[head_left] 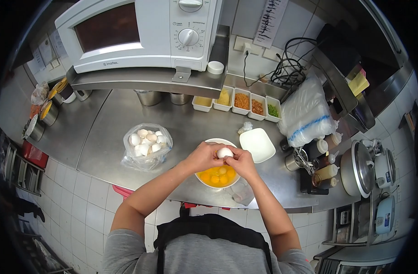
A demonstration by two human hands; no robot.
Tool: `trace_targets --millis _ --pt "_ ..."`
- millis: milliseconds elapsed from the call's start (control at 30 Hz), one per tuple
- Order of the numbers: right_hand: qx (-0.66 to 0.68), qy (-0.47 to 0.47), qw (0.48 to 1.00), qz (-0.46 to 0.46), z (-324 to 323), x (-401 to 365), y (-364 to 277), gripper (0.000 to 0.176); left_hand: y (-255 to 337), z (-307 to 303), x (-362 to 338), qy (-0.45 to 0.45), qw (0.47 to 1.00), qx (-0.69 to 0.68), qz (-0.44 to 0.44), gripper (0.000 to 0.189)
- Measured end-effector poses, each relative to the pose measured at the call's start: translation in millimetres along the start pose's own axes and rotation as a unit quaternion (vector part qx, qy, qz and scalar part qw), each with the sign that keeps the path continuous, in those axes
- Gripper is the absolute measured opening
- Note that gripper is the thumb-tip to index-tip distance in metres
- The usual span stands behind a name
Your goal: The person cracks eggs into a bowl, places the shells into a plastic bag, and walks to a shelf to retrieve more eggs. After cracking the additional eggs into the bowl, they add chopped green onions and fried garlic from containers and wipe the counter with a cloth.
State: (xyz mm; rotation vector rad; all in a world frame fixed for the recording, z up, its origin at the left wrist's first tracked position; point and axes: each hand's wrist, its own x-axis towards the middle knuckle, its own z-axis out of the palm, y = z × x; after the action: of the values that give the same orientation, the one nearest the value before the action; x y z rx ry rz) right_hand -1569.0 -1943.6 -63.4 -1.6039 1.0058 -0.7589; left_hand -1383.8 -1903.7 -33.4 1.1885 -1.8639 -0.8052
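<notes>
A white egg point(224, 153) is held between the fingertips of both my hands, over a white bowl point(216, 140). My left hand point(203, 155) grips it from the left, fingers curled, and my right hand point(241, 161) closes on it from the right. Below them, several orange-yellow egg yolks point(217, 176) lie in clear egg white in the bowl. To the left, a clear plastic bag point(162, 154) stands gaping at the top, filled with several white eggs or shells point(145, 142). Just right of the bowl sits a white square dish point(258, 145).
White tubs of chopped ingredients point(242, 101) line the back of the steel counter point(104, 132). A microwave point(140, 34) stands on a shelf above. At right are a stack of plastic bags point(307, 109), sauce bottles point(325, 172) and a large lidded pot point(357, 169).
</notes>
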Motion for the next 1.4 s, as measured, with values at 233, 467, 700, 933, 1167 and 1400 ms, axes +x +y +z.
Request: trace_targets --millis 233,467,700,933,1167,1400 --pt "-0.033 0.009 0.999 -0.022 4.1 1.2 8.4 0.046 -8.8 3.2 -2.5 0.012 0.996 0.067 0.059 0.041" --pt "-0.027 0.008 1.000 -0.007 4.4 -1.2 0.3 0.044 -10.6 2.6 -1.1 -0.014 0.992 0.105 0.061 0.042" --pt "-0.030 0.016 0.999 0.002 3.5 1.2 5.3 0.045 -10.9 2.2 0.0 -0.040 0.985 0.146 0.081 0.050" --pt "-0.020 0.007 1.000 0.014 3.7 1.9 -0.3 0.045 -11.1 1.9 1.5 -0.057 0.985 0.147 0.064 0.050" --pt "-0.011 0.005 1.000 0.021 4.1 0.2 -6.0 0.044 -6.1 -1.6 0.8 -0.065 0.984 0.153 0.058 0.050" --pt "-0.002 0.003 1.000 0.020 3.9 0.6 -5.4 0.044 -4.7 -3.3 2.0 -0.072 0.983 0.155 0.061 0.047"
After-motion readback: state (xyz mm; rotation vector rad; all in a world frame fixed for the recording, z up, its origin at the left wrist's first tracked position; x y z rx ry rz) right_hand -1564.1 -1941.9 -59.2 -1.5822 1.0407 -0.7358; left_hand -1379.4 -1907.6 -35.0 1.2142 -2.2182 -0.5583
